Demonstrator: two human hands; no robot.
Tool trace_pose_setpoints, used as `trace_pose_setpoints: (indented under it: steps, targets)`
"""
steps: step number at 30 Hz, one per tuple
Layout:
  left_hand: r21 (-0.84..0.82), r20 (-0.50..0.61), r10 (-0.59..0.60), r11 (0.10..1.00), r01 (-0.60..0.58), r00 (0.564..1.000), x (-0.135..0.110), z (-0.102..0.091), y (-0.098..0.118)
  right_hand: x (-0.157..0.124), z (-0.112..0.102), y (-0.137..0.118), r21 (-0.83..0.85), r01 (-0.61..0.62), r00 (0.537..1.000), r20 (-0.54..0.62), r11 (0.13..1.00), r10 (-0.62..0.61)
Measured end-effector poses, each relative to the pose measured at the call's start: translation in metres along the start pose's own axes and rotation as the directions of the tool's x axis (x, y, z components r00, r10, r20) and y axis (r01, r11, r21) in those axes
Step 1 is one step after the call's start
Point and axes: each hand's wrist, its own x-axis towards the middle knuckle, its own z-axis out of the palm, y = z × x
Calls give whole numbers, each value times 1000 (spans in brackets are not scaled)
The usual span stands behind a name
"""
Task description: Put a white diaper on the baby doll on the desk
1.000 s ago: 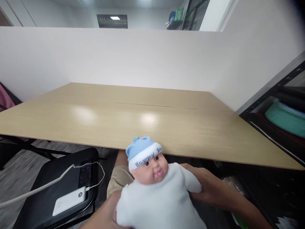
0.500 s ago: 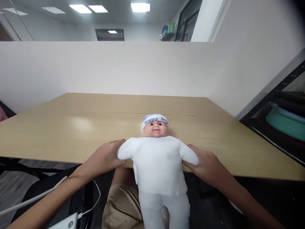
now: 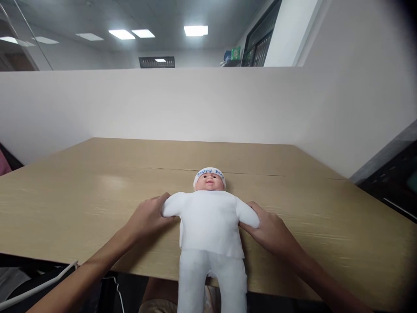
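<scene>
A baby doll [image 3: 210,221] in a white top and white trousers faces up, its head toward the far side of the table. Blue lettering runs across the white band of its cap [image 3: 210,172]. My left hand [image 3: 152,214] is closed around the doll's arm on the left, thumb on top. On the other side, my right hand [image 3: 265,226] grips the opposite arm in the same way. The doll's upper body is over the tabletop, while its legs reach past the near edge. Whether its back touches the wood cannot be told.
The wooden table [image 3: 114,208] stretches back to a low white partition [image 3: 182,104]. A dark shelf unit [image 3: 394,178] stands at the right. White cables [image 3: 39,289] hang at the lower left, by my left forearm. My knee [image 3: 159,300] is under the near edge.
The doll, held by both arms, has moved forward, farther over the table. My hands have gone with it, still gripping. The camera view has tilted up slightly and shifted.
</scene>
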Motion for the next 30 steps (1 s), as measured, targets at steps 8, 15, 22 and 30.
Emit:
trace_pose_setpoints:
  steps: [8,15,22,30]
  targets:
    - [-6,-53,12,1000,-12,999,25,11,-18,36,19,20,-51,78,996,-30,996,-80]
    - [41,-239,-37,998,48,970,71,26,-37,81,35,32,-246,137,949,-245,960,-199]
    - [59,-309,9,998,10,951,141,38,-57,150,40,44,-318,171,929,-265,933,-261]
    - [112,-365,37,994,5,930,234,43,-84,249,40,61,-324,185,919,-278,928,-280]
